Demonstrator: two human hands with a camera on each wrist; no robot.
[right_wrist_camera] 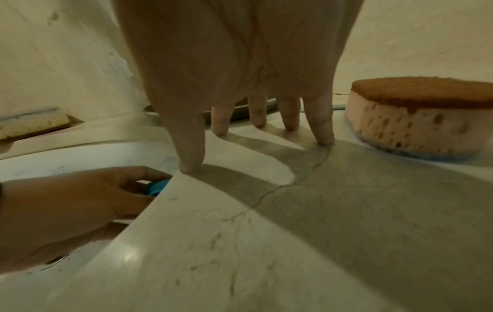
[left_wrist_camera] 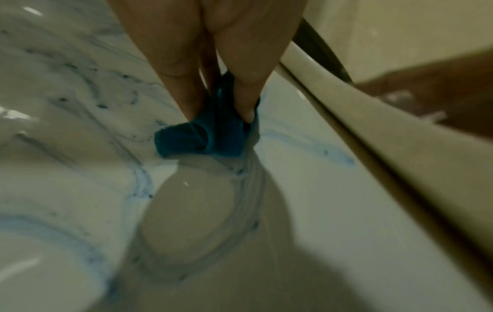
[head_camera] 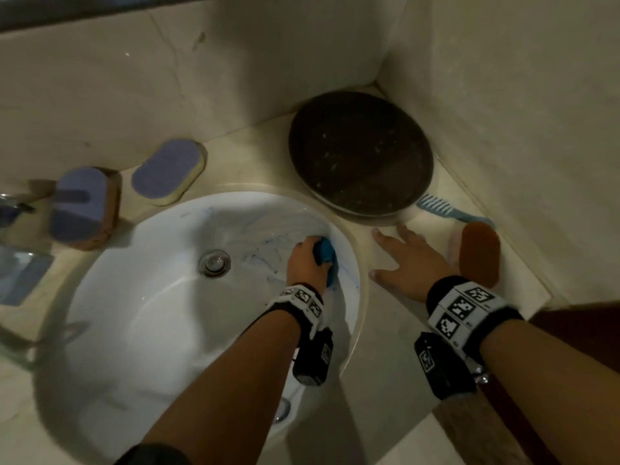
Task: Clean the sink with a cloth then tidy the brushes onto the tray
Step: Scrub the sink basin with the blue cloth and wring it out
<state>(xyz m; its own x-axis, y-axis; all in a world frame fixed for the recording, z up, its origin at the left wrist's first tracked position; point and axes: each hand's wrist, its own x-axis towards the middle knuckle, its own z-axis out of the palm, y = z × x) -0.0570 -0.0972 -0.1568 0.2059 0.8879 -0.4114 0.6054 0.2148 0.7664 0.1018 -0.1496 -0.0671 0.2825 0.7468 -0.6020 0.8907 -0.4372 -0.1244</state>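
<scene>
My left hand (head_camera: 307,260) grips a bunched teal cloth (head_camera: 324,255) (left_wrist_camera: 205,135) and presses it against the right inner wall of the white round sink (head_camera: 134,313). Blue smears streak the bowl around the cloth. My right hand (head_camera: 407,260) lies flat with spread fingers (right_wrist_camera: 322,130) on the beige counter beside the sink rim, holding nothing. A dark round tray (head_camera: 360,152) sits in the back corner. A light blue comb-like brush (head_camera: 446,209) lies right of the tray. An orange-topped sponge (head_camera: 478,253) (right_wrist_camera: 424,114) stands close to my right hand.
Two purple-topped scrub pads (head_camera: 167,171) (head_camera: 82,206) sit on the counter behind the sink at left. A tap (head_camera: 13,204) shows at the left edge. The drain plug (head_camera: 214,262) lies mid-bowl. Walls close in at the back and right.
</scene>
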